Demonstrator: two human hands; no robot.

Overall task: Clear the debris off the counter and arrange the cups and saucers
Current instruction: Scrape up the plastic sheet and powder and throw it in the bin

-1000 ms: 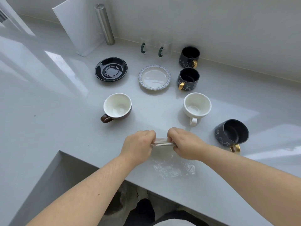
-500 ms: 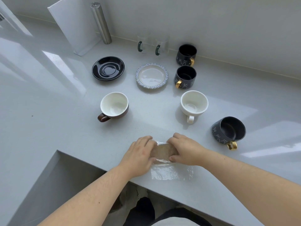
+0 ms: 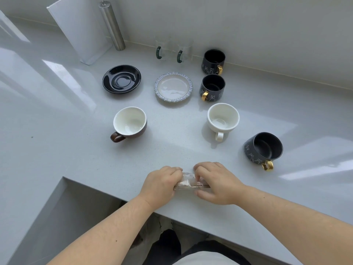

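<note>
Since the previous frame, both hands have drawn the crumpled clear plastic wrapper (image 3: 188,182) into a tighter roll near the front edge of the glossy pale grey counter (image 3: 57,131). Left hand (image 3: 161,185) and right hand (image 3: 217,183) close their fingers on opposite ends of the wrapper, which is pressed against the counter between them. Brownish matter shows through the film; what it is cannot be told.

Below the front edge, dark trousers and a patch of floor are visible. At left the counter steps down into a recessed grey ledge (image 3: 66,217).

Beyond the hands, well apart from them, stand a white-lined brown cup (image 3: 129,122) at left and an all-white cup (image 3: 223,119) at centre right, both upright and apparently empty. At right, a dark navy mug with a gold handle (image 3: 264,149) tilts toward the camera; its interior looks empty.

Farther back lie a glossy black saucer (image 3: 121,79) and, beside it, a pale saucer with a blue patterned rim (image 3: 173,87), both bare. Just right of the pale saucer stand two more navy gold-handled mugs (image 3: 213,87), one behind the other.

Against the white wall (image 3: 267,25) stand two clear glass cups with green handles (image 3: 172,50), a brushed metal cylinder (image 3: 112,25) and a leaning white board (image 3: 76,29).
</note>
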